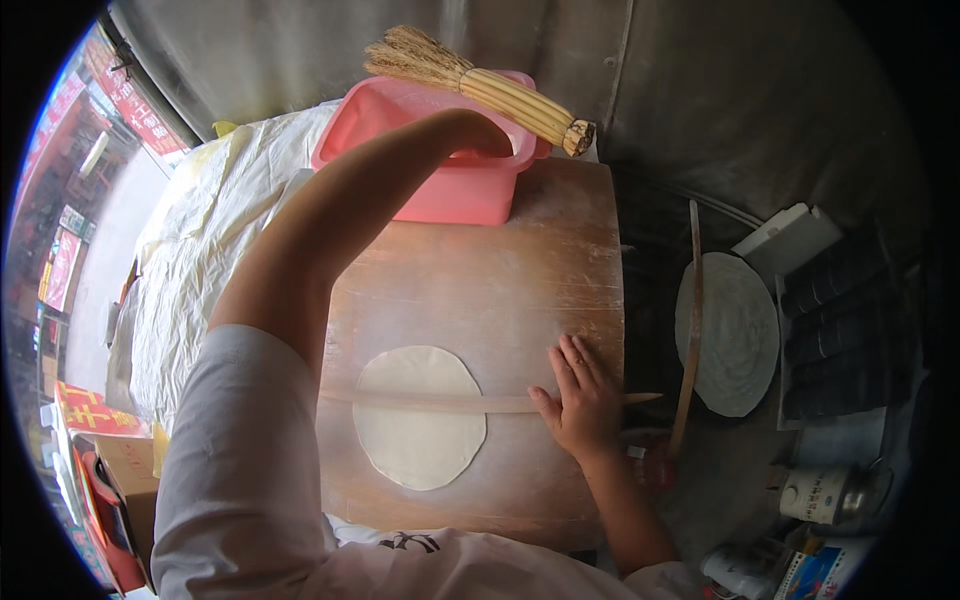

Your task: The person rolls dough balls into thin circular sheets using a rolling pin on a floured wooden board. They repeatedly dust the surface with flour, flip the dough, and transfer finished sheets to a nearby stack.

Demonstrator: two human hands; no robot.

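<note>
My left hand [489,135] reaches down into a pink plastic tub [457,196] at the back of the floured wooden board [480,277]; its fingers and whatever they touch are hidden. My right hand [581,386] lies palm down over the right part of a long, thin wooden rolling pin [510,404], fingers stretched out and thumb apart. The pin crosses a flat round sheet of dough [420,450] on the left half of the board. A straw hand broom [517,97] rests across the tub's back right rim, close to my left hand.
Crumpled whitish cloth or sheeting [202,247] lies left of the board. Right of it, lower down, is a round, pale dough-like sheet [735,337] with a wooden stick [694,330] across it. A metal wall [735,97] stands behind. A cardboard box [131,480] is at lower left.
</note>
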